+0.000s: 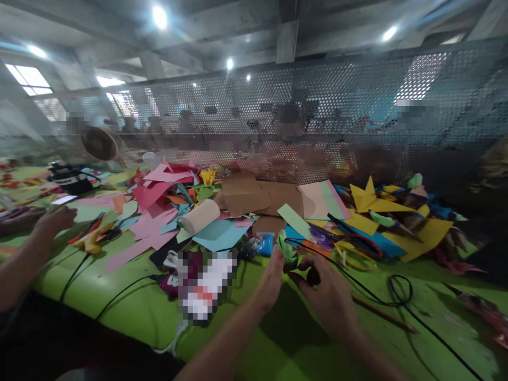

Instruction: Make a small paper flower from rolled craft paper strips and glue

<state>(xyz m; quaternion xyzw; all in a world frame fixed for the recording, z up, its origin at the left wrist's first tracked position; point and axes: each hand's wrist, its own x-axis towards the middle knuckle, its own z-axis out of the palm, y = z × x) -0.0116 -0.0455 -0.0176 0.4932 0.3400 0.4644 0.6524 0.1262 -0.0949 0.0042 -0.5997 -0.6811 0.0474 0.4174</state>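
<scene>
Close beside hands (327, 293), black cable (401, 304)

Dim overall — ceiling lamps (159, 18) glare, edges smeared.

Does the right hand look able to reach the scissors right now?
Probably yes: the scissors lie just beyond the right hand, with the black cable and yellow loops partly between them. Whether its grip is free is unclear.

Passable just in front of the stick (384, 313); blocked left by the right hand (333, 296), behind by cable (411, 289) and scissors (371, 242).
</scene>
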